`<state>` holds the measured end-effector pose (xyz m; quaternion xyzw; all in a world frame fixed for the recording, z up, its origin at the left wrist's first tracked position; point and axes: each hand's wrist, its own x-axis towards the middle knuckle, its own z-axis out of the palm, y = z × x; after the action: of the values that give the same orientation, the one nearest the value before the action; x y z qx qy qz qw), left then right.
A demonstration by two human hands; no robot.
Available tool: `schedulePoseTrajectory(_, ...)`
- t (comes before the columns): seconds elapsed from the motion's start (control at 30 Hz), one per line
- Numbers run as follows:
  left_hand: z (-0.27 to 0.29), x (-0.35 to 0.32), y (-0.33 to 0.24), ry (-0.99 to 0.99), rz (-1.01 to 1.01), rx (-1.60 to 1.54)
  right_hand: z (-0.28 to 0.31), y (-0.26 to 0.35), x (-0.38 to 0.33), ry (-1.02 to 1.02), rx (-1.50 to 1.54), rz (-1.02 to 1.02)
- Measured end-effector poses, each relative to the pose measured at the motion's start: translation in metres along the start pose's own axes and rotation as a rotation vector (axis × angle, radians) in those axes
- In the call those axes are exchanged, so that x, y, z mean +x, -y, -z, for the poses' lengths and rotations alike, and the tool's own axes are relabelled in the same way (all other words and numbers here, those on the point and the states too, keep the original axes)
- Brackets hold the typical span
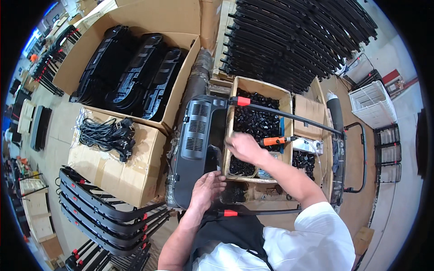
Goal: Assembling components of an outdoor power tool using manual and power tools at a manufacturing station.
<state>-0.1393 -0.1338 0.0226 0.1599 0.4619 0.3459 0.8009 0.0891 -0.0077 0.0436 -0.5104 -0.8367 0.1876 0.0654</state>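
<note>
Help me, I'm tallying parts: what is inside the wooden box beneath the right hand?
Inside the wooden box, piles of small black parts show. The right hand and a black bar block some from view; whatever lies beneath the top layer cannot be seen.

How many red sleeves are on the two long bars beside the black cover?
2. One red sleeve is on the far bar, near its left end; the other red sleeve is on the near bar, by the apron. Any behind the right arm would be hidden.

I have the left hand (pixel 206 190) just below centre, fingers loosely extended. My right forearm (pixel 289 176) slants from lower right, the right hand (pixel 245 147) mid-frame, fingers bent.
</note>
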Motion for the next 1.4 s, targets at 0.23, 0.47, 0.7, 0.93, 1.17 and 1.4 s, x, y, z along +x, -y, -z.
schedulePoseTrajectory(0.23, -0.034, 0.029, 0.024, -0.001, 0.022, 0.052, -0.122, -0.070, -0.087, 0.306, -0.182, -0.203)
schedulePoseTrajectory(0.47, -0.073, 0.096, 0.057, -0.080, 0.052, 0.268, -0.159, -0.085, -0.090, 0.170, -0.149, -0.093)
schedulePoseTrajectory(0.7, -0.093, 0.147, 0.067, -0.186, 0.159, 0.226, -0.121, -0.085, -0.089, 0.304, 0.109, -0.245)
schedulePoseTrajectory(0.93, -0.071, 0.212, 0.106, -0.213, 0.333, 0.099, -0.095, -0.087, -0.114, -0.041, 0.476, -0.317)
schedulePoseTrajectory(1.17, -0.045, 0.222, 0.111, -0.017, 0.338, -0.105, -0.082, -0.122, -0.139, -0.304, 0.587, -0.600)
schedulePoseTrajectory(1.4, -0.090, 0.164, 0.074, 0.144, 0.193, 0.044, -0.108, -0.189, -0.134, -0.673, 1.419, -1.163)
